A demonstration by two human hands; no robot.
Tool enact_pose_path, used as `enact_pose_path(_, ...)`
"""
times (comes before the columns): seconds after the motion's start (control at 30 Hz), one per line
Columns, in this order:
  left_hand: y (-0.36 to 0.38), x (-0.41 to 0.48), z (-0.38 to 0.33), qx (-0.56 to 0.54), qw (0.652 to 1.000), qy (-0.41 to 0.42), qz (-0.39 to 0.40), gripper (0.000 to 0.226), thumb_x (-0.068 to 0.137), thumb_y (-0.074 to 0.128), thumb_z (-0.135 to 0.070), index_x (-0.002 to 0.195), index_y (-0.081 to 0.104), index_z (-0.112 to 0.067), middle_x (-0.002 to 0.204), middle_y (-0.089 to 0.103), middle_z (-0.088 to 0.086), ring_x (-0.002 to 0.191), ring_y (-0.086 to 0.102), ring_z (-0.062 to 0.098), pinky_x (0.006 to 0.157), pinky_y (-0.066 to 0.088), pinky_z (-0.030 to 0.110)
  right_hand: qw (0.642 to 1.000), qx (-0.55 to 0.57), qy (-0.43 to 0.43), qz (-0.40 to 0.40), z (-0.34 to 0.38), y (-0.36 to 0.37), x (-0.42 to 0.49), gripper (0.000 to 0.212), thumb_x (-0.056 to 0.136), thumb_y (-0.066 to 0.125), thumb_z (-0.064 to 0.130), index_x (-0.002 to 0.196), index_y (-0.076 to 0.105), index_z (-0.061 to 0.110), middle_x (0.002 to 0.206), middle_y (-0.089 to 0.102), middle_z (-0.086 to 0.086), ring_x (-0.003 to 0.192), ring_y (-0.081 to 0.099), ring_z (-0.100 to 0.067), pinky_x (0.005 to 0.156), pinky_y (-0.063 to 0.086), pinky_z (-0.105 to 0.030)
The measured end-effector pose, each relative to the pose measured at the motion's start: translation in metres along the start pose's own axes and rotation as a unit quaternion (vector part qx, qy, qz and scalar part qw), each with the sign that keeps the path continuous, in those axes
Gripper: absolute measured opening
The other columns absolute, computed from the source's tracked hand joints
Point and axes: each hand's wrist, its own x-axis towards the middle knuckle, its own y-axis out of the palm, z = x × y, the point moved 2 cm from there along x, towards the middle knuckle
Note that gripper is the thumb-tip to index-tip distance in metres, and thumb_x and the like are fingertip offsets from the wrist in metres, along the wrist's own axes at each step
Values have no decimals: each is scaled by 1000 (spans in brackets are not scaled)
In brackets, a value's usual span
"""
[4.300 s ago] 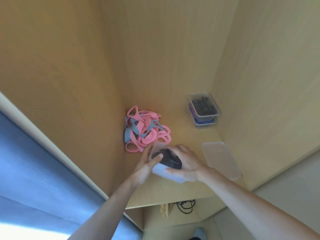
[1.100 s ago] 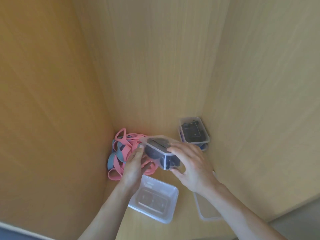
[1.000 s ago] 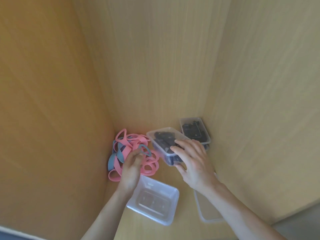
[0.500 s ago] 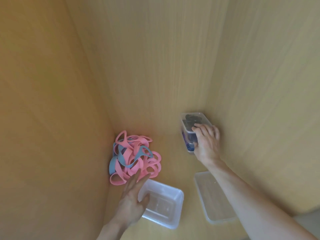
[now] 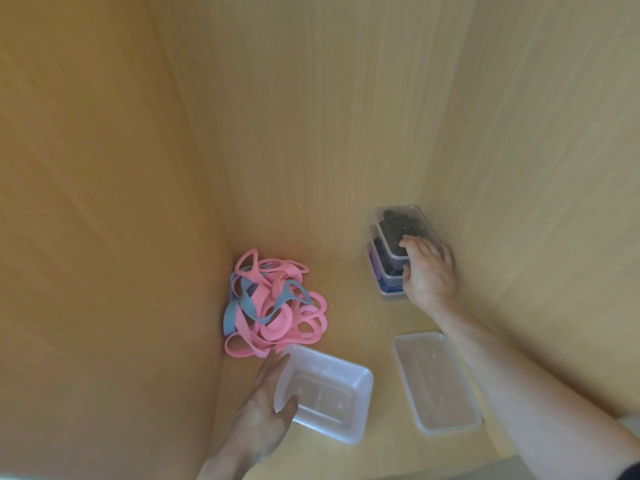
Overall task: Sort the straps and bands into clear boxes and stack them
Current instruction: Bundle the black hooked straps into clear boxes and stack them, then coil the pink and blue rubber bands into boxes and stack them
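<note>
While the right hand (image 5: pixel 427 271) sits on a stack of clear boxes (image 5: pixel 377 268) in the back right corner, its fingers (image 5: pixel 414 245) bend over the near end of the top box (image 5: pixel 398 218) and its thumb lies down the side of the stack. It holds the top box this way. The top box is full of dark straps, and its lid is on. Low in the stack something blue and purple shows through the clear wall.

The left hand (image 5: pixel 265 407) holds the empty box (image 5: pixel 360 407) at its left end. The fingers lie nearly straight along the outside, the thumb hooks over the rim, and the wall is pinched between them. This box is clear and stands open at the front of the wooden shelf (image 5: pixel 353 306).

A loose lid (image 5: pixel 438 382) lies flat to the right of the empty box, just apart from it, below the right arm.

The bands (image 5: pixel 273 303) sit in a messy pile against the left wall, just behind the empty box. Most are pink loops, and a few are grey-blue, all tangled together. No hand touches them.
</note>
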Motion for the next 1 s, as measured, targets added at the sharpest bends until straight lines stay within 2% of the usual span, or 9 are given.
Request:
enact_pose_path(0.13,2,1,3,-21,1000,-21,-6,69,97,61,-28,154,24,-42,151,20,-36,142,24,-8,110,23,13,1000,10,3,19,1,-2,0,59,79,65,4,134,51,17,145,52,2,139,42,-17,121,20,-52)
enact_pose_path(0.3,2,-4,3,-27,998,-48,1,68,100,56,-29,157,20,-37,152,18,-32,139,19,-11,110,17,10,997,73,6,-18,12,-8,-5,66,79,63,0,142,47,12,153,46,-2,145,36,-21,124,12,-51)
enact_pose_path(0.43,3,-9,6,-22,998,-66,-3,68,100,54,-32,158,19,-35,158,18,-26,136,24,-11,109,20,11,970,205,-35,-127,36,-15,-41,60,77,61,-8,133,51,9,140,55,-5,130,49,-27,113,30,-24)
enact_pose_path(0.57,5,-17,13,-33,998,-60,-3,66,98,53,-38,154,19,-44,157,19,-32,134,29,-13,105,25,11,964,242,-107,-37,78,8,-98,47,77,64,-6,119,58,14,116,60,-1,111,55,-22,99,37,-26)
enact_pose_path(0.73,4,-29,18,-54,996,-63,-19,64,96,54,-43,149,21,-53,156,23,-34,133,44,0,109,39,25,963,204,-113,132,104,49,-145,48,88,66,15,136,57,15,139,55,1,130,45,-19,113,33,-35)
enact_pose_path(0.8,5,-35,19,-60,995,-75,-27,63,96,55,-43,147,22,-57,154,27,-35,123,55,18,103,43,25,956,207,-99,181,106,59,-156,50,93,61,18,142,51,18,143,52,4,135,43,-19,117,28,-33)
enact_pose_path(0.87,6,-41,19,-70,994,-80,-40,59,96,55,-43,144,25,-59,151,32,-35,116,55,26,95,42,17,955,206,-86,194,106,61,-160,47,94,60,20,140,52,21,139,54,7,132,46,-18,115,29,-31)
enact_pose_path(0.93,6,-47,18,-82,992,-80,-50,57,96,55,-43,140,27,-64,148,38,-32,105,57,22,85,41,12,961,194,-79,183,107,60,-157,36,94,64,22,129,61,20,128,63,5,122,54,-20,110,33,-33)
enact_pose_path(1.0,7,-51,18,-97,990,-82,-54,57,95,54,-46,140,26,-67,140,49,-21,73,58,12,74,41,13,964,190,-76,167,109,56,-148,23,92,66,22,115,68,19,115,68,5,113,59,-23,105,37,-35)
